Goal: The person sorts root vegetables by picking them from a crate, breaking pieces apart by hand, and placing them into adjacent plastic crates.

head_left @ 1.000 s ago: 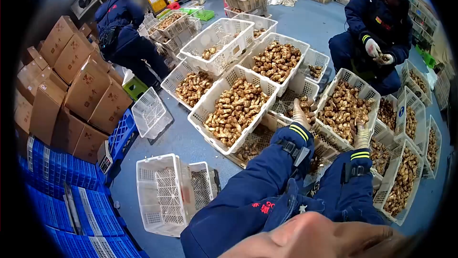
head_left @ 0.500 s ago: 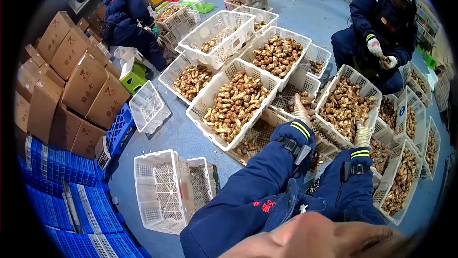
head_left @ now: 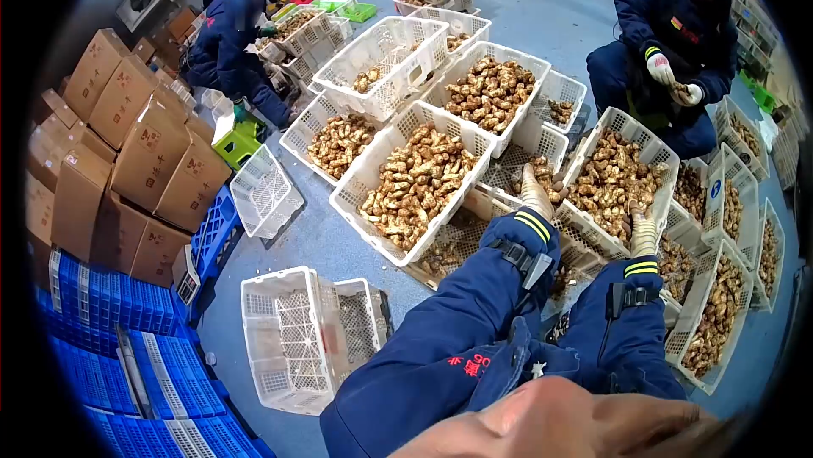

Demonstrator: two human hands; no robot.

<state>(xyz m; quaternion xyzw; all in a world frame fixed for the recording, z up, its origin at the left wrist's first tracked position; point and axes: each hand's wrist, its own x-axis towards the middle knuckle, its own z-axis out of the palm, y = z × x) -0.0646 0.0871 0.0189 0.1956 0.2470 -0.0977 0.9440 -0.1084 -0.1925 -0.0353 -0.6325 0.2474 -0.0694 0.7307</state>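
My left hand (head_left: 535, 193), in a pale glove, reaches over a white crate (head_left: 555, 146) that holds a few brown mushrooms. Its fingers close around mushrooms (head_left: 550, 178) at the crate's near side. My right hand (head_left: 643, 231), also in a pale glove, is at the near side of a fuller white crate (head_left: 663, 160). Its fingertips touch the heaped mushrooms (head_left: 611, 178) there, and whether they grip one is hidden. To the left of my hands, another white crate (head_left: 349, 200) is full of pale brown mushrooms.
More mushroom crates (head_left: 710, 322) stand on my right. A co-worker (head_left: 677, 34) crouches across from me holding a mushroom; another person (head_left: 233, 51) bends at the back left. White crates (head_left: 284, 339), blue crates (head_left: 161, 373) and cardboard boxes (head_left: 152, 161) lie to the left.
My hands have stayed in nearly the same places, with slight shifts at the fingers. The back-left person has turned and reached lower. The co-worker's hands have moved slightly.
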